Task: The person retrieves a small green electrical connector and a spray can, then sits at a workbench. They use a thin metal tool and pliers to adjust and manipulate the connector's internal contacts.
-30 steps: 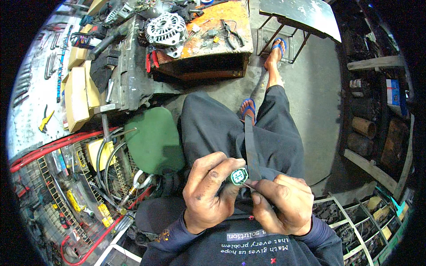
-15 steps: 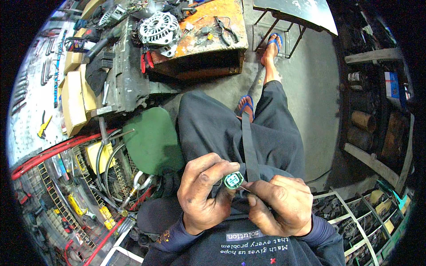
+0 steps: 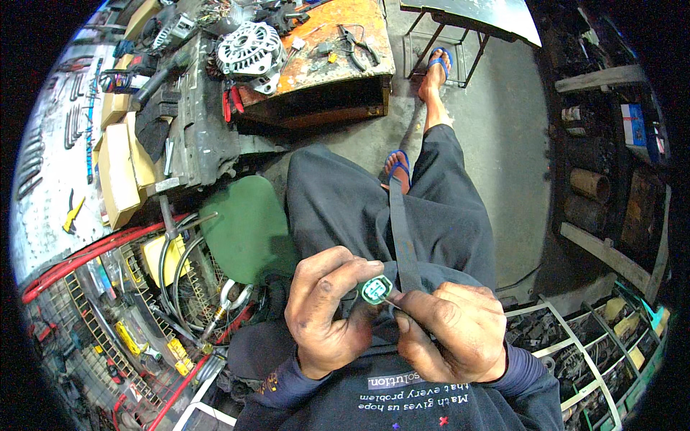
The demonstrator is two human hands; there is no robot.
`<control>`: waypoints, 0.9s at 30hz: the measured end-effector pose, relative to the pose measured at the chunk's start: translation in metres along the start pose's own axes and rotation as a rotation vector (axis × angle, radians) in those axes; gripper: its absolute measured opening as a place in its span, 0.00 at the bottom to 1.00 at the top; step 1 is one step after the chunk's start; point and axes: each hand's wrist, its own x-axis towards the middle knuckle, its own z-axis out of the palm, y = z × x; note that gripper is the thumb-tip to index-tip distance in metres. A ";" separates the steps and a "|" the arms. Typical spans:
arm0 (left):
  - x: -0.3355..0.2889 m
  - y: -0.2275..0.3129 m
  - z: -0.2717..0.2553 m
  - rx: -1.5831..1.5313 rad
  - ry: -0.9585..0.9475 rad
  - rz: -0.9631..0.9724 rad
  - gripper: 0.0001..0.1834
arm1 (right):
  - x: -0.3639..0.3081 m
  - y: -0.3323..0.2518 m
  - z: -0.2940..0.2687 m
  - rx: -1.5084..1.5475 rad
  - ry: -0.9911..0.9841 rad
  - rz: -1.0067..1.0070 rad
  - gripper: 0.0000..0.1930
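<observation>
Green plastic multi-pin connector (image 3: 374, 289), lower R of the green seat (image 3: 244, 230), is pinched in L hand (image 3: 325, 310); R hand (image 3: 454, 327) pinches a slim pick-like piece (image 3: 392, 302) at its rim. Prob. probing; next calls for steady L grip, fine R control.

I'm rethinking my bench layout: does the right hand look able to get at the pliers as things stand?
Probably not: the pliers lie uncovered, but on the orange bench beyond the left knee, and the right hand is busy pinching a thin tool beside the connector.
</observation>
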 end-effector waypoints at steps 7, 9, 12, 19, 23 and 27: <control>0.003 0.005 -0.004 0.097 -0.012 0.029 0.19 | -0.004 0.003 0.007 -0.022 0.046 -0.033 0.20; 0.002 0.005 -0.004 0.100 -0.006 0.021 0.19 | -0.004 0.002 0.008 -0.032 0.043 -0.039 0.20; 0.002 0.005 -0.004 0.100 -0.002 0.009 0.18 | -0.003 0.000 0.005 -0.057 0.020 -0.039 0.20; 0.002 0.005 -0.004 0.117 0.013 0.017 0.19 | -0.001 -0.001 0.005 -0.071 0.016 -0.086 0.20; 0.001 0.005 -0.003 0.099 0.014 -0.016 0.19 | -0.002 -0.003 0.006 -0.091 0.023 -0.105 0.20; 0.001 0.005 -0.002 0.040 0.008 -0.071 0.18 | 0.000 -0.004 -0.002 -0.056 0.014 -0.034 0.16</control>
